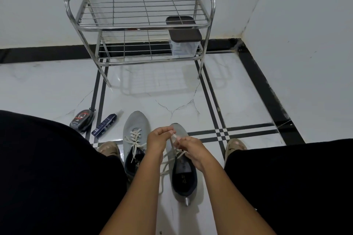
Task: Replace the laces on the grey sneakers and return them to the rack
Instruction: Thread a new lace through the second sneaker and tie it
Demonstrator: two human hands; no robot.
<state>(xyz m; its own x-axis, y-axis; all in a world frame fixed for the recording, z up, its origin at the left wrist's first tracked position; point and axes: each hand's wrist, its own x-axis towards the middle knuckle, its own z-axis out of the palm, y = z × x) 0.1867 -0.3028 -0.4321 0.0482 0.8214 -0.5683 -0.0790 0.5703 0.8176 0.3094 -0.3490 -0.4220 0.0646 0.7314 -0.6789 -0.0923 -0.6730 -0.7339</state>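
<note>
Two grey sneakers stand on the floor between my legs. The left sneaker [136, 129] is laced with a pale lace [134, 140]. Over the right sneaker [184, 175], my left hand [158, 139] and my right hand [191, 149] both pinch a pale lace [173, 139] above its eyelets. Loose lengths of that lace trail down to the floor on the shoe's left side. My hands hide the front of the right sneaker.
A metal shoe rack [140, 25] stands ahead against the wall; a clear box with a dark lid [184, 42] sits on its lower shelf. A black shoe-polish case [82, 120] and a blue tube [104, 125] lie on the floor at left.
</note>
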